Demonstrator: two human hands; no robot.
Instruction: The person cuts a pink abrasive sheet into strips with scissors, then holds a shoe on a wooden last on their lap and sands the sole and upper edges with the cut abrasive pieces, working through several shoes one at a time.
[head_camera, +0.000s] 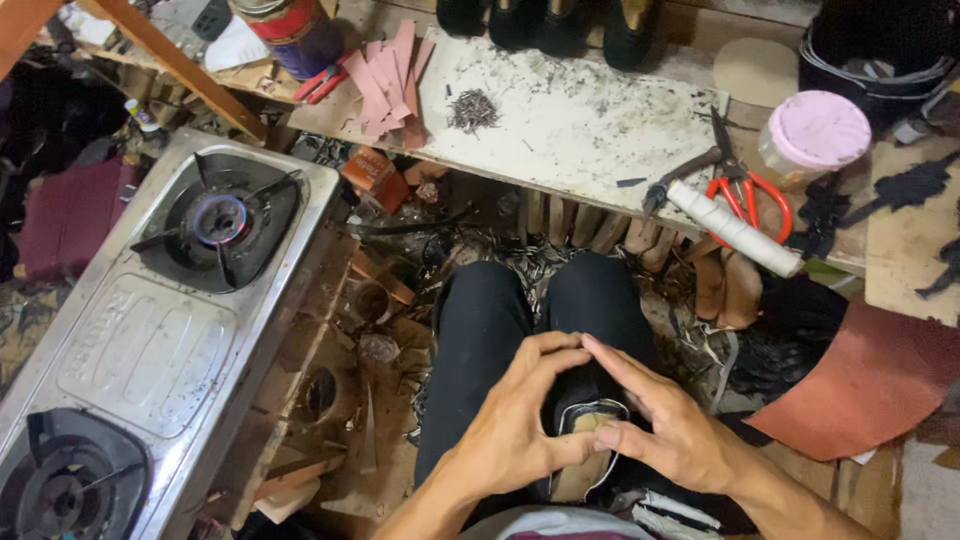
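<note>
With both hands, left (520, 420) and right (665, 425), we pinch the shoe (590, 415) on our lap; a loosened grip could let it slide off.

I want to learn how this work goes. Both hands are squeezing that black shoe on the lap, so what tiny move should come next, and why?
Probably press the black edge down a little farther round the tan sole. The left hand and right hand both pinch the black shoe where its dark edge wraps the tan insole, and the thumbs meet at that rim. The edge looks only partly folded there.
</note>
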